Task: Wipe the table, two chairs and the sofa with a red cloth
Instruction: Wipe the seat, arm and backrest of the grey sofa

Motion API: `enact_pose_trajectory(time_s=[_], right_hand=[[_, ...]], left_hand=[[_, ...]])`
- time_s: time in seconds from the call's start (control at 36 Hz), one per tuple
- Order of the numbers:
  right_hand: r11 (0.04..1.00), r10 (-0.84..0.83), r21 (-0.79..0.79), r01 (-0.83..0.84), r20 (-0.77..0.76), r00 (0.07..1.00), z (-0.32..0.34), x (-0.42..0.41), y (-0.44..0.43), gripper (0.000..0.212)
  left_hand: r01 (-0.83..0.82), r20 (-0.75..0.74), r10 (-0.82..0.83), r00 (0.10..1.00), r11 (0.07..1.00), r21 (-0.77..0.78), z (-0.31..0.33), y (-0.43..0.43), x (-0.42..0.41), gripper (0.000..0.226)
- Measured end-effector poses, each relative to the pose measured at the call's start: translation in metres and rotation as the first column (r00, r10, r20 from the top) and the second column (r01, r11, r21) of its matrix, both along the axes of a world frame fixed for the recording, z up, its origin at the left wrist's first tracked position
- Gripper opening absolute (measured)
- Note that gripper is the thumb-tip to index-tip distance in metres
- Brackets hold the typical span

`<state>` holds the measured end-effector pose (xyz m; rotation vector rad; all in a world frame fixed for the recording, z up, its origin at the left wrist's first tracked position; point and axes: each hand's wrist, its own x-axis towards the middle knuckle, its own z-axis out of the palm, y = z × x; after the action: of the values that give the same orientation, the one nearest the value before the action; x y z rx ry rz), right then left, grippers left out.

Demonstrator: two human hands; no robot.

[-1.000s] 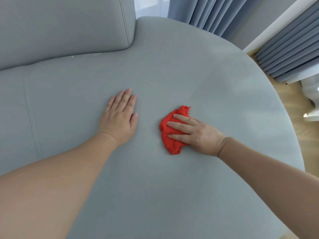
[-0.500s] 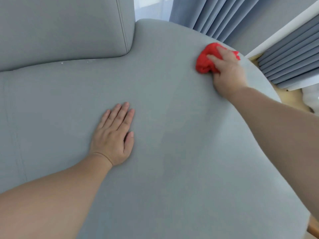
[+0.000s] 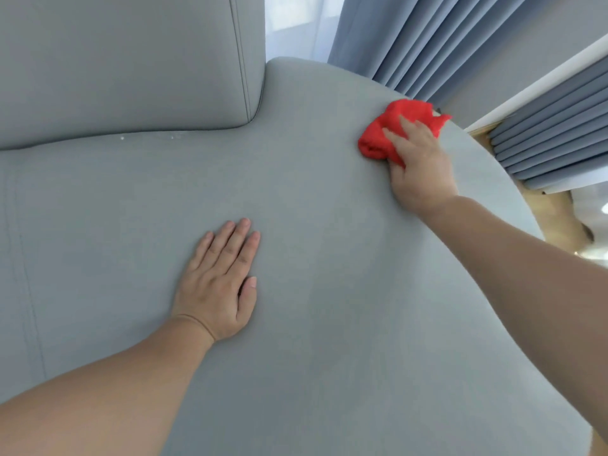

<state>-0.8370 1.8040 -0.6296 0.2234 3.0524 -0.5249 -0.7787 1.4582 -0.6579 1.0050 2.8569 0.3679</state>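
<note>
Sofa [image 3: 329, 340] wipe, far seat edge.
Right hand [image 3: 419, 169] presses cloth [image 3: 385, 130], fingers straight; left hand [image 3: 217, 291] lies flat, fingers extended.

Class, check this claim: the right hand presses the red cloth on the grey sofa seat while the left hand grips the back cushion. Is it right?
No. In the head view the left hand rests flat on the sofa seat, apart from the back cushion.
</note>
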Motion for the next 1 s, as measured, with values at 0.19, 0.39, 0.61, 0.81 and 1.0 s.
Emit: enact_pose_trajectory(time_s=[0.19,0.39,0.61,0.81,1.0], right_hand=[[0.965,0.260,-0.002,-0.261,-0.062,0.964,-0.004,0.009,-0.035,0.051],[0.995,0.087,-0.052,-0.086,0.013,0.996,-0.004,-0.048,-0.045,0.048],[0.998,0.061,0.003,-0.061,-0.026,0.998,-0.009,-0.126,-0.055,0.048],[0.984,0.173,-0.046,-0.175,-0.036,0.984,-0.006,-0.160,-0.080,0.040],[0.925,0.374,-0.076,-0.373,-0.006,0.927,0.005,-0.145,-0.084,0.043]], left_hand=[[-0.012,0.009,0.012,1.000,1.000,-0.016,0.004,0.000,0.000,0.061],[-0.022,0.012,0.023,1.000,1.000,-0.015,0.004,0.001,0.001,0.062],[-0.026,0.015,0.026,1.000,1.000,0.015,0.002,-0.001,0.001,0.061],[-0.019,-0.001,0.019,1.000,0.999,0.035,-0.002,-0.002,0.000,0.062],[-0.010,-0.023,0.011,1.000,0.999,0.038,-0.003,-0.002,0.001,0.061]])
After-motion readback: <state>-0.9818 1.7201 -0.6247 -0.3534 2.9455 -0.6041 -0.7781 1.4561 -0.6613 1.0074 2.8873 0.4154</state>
